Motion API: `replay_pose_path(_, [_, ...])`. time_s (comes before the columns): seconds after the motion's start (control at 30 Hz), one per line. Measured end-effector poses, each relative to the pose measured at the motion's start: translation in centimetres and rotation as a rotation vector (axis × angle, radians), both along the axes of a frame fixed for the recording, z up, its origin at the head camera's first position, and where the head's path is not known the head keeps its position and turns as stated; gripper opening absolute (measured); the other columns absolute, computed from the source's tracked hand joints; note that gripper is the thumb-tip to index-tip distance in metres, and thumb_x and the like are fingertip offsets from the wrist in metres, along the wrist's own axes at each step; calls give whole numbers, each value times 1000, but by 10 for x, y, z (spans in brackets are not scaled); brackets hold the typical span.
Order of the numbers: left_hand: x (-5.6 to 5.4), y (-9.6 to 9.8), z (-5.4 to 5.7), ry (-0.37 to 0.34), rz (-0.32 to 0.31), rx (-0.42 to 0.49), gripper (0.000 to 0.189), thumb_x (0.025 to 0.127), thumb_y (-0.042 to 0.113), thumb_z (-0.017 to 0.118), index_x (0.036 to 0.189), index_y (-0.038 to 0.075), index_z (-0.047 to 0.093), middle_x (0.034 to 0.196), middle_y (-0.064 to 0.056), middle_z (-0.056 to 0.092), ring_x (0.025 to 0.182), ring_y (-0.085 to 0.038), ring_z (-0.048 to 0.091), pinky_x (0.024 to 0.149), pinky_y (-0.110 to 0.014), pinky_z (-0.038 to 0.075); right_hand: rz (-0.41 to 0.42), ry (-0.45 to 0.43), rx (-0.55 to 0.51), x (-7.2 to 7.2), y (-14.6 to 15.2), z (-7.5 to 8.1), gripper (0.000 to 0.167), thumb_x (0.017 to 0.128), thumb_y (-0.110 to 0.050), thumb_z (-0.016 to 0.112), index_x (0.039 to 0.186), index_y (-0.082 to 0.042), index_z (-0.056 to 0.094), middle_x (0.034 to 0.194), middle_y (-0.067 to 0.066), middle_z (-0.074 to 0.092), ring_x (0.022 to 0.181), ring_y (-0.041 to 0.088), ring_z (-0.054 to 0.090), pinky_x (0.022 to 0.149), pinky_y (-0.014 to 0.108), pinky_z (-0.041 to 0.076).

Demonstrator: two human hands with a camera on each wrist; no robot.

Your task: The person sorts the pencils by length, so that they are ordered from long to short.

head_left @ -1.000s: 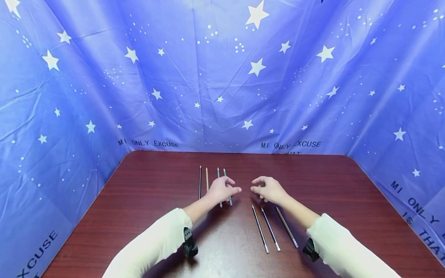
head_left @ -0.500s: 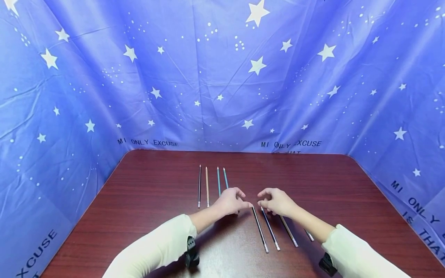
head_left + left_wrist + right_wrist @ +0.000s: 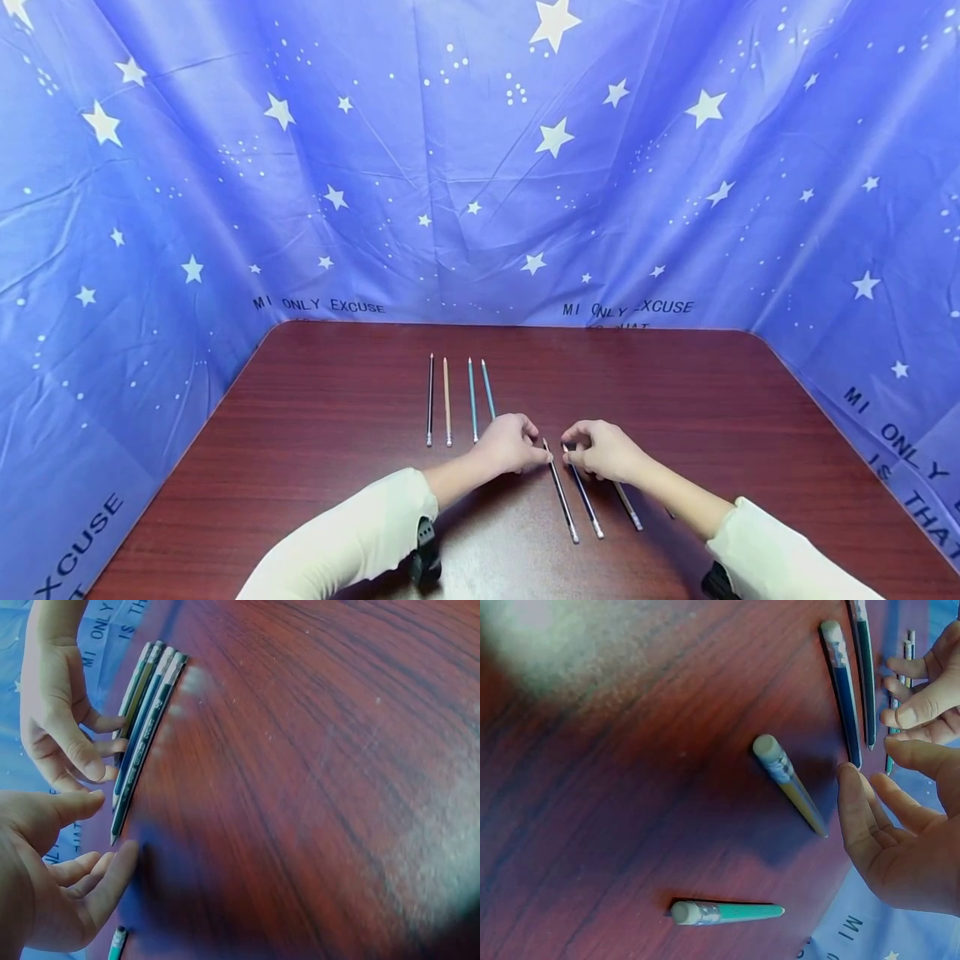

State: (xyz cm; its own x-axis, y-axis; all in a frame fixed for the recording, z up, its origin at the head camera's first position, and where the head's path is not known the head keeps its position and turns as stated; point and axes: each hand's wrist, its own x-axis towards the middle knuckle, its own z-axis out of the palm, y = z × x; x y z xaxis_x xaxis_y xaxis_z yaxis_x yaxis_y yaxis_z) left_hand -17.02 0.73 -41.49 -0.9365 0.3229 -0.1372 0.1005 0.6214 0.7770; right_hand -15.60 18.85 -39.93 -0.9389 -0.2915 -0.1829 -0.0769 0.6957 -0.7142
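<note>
My left hand hovers at the pointed end of a dark pencil; in the left wrist view its thumb and fingers are spread apart around that tip. Close beside it, my right hand is over the point of a dark blue pencil. The right wrist view shows a fingertip by the blue pencil, the thumb apart from it; whether it touches is unclear. A yellowish pencil lies partly under the right hand. A green pencil lies farther right, mostly hidden by the forearm in the head view.
Farther back on the left lie a black pencil, a tan pencil and two teal pencils, roughly parallel. They rest on the dark red wooden table. A blue star-patterned curtain encloses its back and sides.
Both hands have come nearer to me and shifted right, from beyond the right-hand pencils to their tips. The left-hand row is uncovered more. The pencils lie as before.
</note>
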Motion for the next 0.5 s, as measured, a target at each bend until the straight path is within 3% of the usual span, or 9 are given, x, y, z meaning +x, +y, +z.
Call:
replay_pose_path(0.27, [2, 10, -3, 172, 4, -218, 31, 71, 36, 78, 84, 12, 64, 67, 10, 59, 59, -3, 52, 53, -16, 43, -18, 40, 75, 3, 0, -2, 26, 79, -9, 69, 103, -1, 63, 56, -2, 54, 46, 12, 51, 40, 21, 42])
replay_pose_path(0.5, [4, 15, -7, 243, 15, -299, 31, 71, 39, 77, 82, 14, 64, 68, 8, 58, 62, -7, 53, 51, -20, 42, -11, 81, 124, 7, 0, -3, 28, 77, -15, 72, 102, -5, 65, 58, -3, 54, 44, 9, 51, 40, 23, 44])
